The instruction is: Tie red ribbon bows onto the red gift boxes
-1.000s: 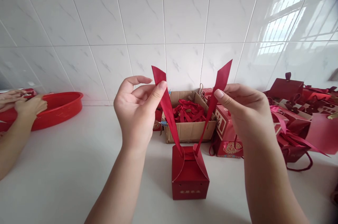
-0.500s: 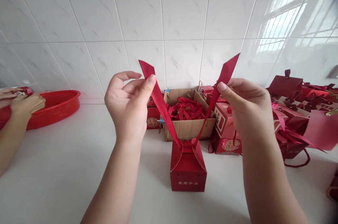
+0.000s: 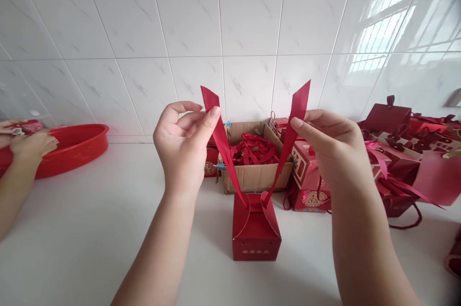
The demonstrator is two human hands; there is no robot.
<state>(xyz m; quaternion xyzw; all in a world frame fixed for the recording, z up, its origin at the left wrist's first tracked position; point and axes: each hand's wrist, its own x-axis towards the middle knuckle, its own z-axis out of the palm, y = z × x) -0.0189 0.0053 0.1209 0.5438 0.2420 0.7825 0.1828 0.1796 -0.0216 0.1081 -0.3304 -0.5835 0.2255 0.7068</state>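
A small red gift box (image 3: 256, 243) with pale lettering on its front stands upright on the white counter. From the curved flaps at its top a red ribbon (image 3: 224, 147) runs up in two lengths that spread apart like a V. My left hand (image 3: 187, 140) pinches the left length close to its slanted end, between thumb and fingers. The right length is pinched the same way by my right hand (image 3: 329, 140). Both hands are raised above the box, apart from each other. Behind the box is an open cardboard carton (image 3: 257, 178) holding many loose red ribbons (image 3: 255, 149).
Red gift boxes (image 3: 309, 198) are stacked right of the carton, and more boxes (image 3: 392, 152) crowd the far right. On the left, another person's hands (image 3: 32, 142) are at a red plastic basin (image 3: 79, 150). A tiled wall (image 3: 248, 18) bounds the counter (image 3: 108, 229) at the back.
Both my hands have moved closer together, narrowing the V of the ribbon. The ribbon's ends have come slightly lower. The box stays in place. The other person's hands have shifted a little.
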